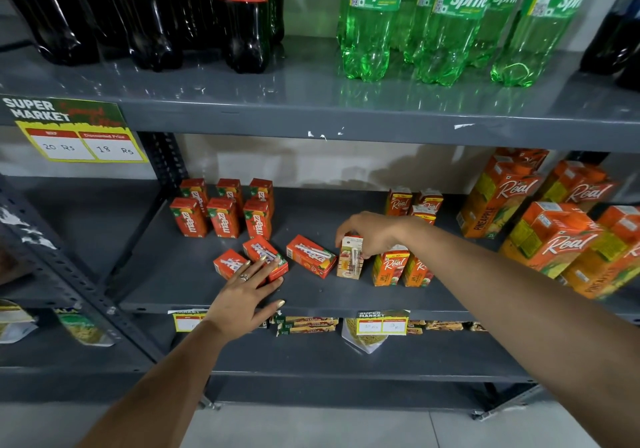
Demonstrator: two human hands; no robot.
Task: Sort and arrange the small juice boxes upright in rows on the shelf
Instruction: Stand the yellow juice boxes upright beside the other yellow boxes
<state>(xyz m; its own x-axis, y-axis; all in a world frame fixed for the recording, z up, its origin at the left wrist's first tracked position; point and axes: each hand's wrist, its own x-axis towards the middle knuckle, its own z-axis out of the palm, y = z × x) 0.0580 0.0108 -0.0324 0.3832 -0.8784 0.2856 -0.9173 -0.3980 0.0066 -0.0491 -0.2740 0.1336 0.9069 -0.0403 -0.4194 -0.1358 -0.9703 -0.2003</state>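
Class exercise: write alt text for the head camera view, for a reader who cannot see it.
A right hand stands a small orange carton upright on a grey metal shelf, while the left hand rests on red juice boxes lying flat. Six red boxes stand behind.

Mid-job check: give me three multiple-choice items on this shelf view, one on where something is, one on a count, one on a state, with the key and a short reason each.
1. Where do the upright Maaza boxes stand on the middle shelf?
A. back left
B. front right
C. on the top shelf

2. How many Maaza boxes lie flat near the front?
A. one
B. three
C. six

3. What is the right hand doing?
A. hanging empty
B. gripping a small upright Real box by its top
C. holding a Sprite bottle

Key: 1 A, two rows of three stand beside the left post. 2 B, three lie on their sides, straws up, the left hand resting on two. 3 B, the fingers close over the carton's top while it stands on the shelf.
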